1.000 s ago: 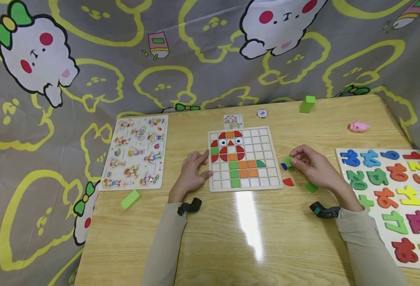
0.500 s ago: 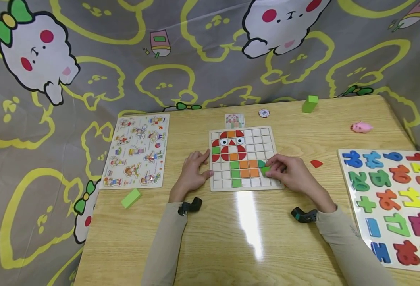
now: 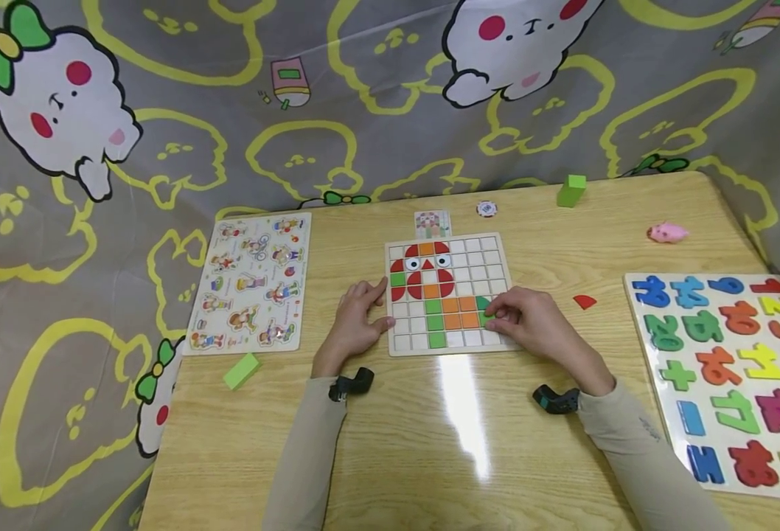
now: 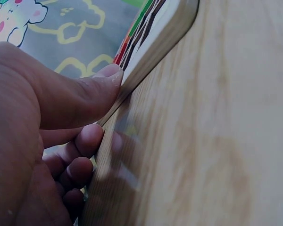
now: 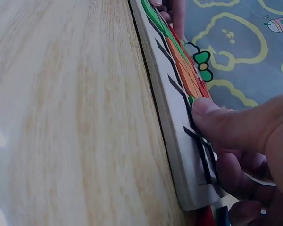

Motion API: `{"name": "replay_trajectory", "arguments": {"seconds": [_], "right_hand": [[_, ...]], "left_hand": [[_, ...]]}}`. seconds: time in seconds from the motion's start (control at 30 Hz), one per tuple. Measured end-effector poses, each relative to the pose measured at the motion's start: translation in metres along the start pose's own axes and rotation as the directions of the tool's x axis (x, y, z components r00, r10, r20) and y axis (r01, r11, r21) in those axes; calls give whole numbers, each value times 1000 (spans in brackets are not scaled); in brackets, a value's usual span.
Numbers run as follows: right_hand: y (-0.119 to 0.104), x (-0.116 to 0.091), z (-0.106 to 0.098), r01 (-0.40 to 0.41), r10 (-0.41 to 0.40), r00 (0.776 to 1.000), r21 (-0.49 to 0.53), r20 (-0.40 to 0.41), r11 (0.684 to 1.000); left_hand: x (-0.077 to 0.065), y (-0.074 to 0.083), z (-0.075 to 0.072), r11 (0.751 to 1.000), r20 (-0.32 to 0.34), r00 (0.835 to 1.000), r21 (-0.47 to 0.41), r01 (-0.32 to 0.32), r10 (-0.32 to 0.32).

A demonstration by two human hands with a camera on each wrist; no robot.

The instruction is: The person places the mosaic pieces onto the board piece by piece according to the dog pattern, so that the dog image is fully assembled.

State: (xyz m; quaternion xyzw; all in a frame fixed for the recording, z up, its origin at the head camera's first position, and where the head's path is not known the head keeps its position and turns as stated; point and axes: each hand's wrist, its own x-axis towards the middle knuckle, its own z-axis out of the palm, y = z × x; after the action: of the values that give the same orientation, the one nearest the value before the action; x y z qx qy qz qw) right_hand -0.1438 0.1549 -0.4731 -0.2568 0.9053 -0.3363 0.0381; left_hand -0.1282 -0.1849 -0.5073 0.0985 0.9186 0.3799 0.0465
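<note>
The grid board (image 3: 459, 339) in the head view carries red, orange and green tiles forming a bird-like picture with two eyes. My right hand (image 3: 529, 317) is over the board's right side. Thumb and forefinger pinch a green tile (image 3: 486, 319) at the square right of the orange tiles (image 3: 461, 312), just below a dark green quarter-circle tile (image 3: 483, 303). In the right wrist view the thumb covers most of this tile. My left hand (image 3: 354, 324) touches the board's left edge with thumb and forefinger, its other fingers loosely bent in the left wrist view.
A red quarter-circle tile (image 3: 585, 302) lies right of the board. A picture card (image 3: 433, 223) and a chip (image 3: 486, 209) are behind it. Puzzle boards lie left (image 3: 248, 284) and right (image 3: 688, 339). Green blocks (image 3: 241, 371) and a pink pig (image 3: 667, 233) are also about.
My right hand has moved left from the loose pieces onto the board with the green tile. The tile has since shifted slightly left into its square. My left hand stays at the edge.
</note>
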Motion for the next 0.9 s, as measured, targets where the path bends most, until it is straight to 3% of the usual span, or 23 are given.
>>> {"name": "replay_trajectory", "arguments": {"seconds": [0.13,0.3,0.5,0.67,0.9], "right_hand": [[0,-6,-11,-17,17,1000,-6,-21,1000],[9,-30,-36,-123,119,991,-69,-57,990],[20,-60,-60,-255,259,966,-146,8,956],[25,-73,-64,-320,335,940,-165,68,933],[27,-78,-60,-357,368,929,-150,47,922]], "left_hand": [[0,-1,-1,1000,-12,1000,0,-9,9],[-1,-1,-2,1000,-2,1000,10,0,0],[-2,-2,-4,1000,-1,1000,4,8,-8],[-3,-1,-2,1000,-1,1000,-3,9,-9],[-1,2,-1,1000,2,1000,-8,-1,1]]}}
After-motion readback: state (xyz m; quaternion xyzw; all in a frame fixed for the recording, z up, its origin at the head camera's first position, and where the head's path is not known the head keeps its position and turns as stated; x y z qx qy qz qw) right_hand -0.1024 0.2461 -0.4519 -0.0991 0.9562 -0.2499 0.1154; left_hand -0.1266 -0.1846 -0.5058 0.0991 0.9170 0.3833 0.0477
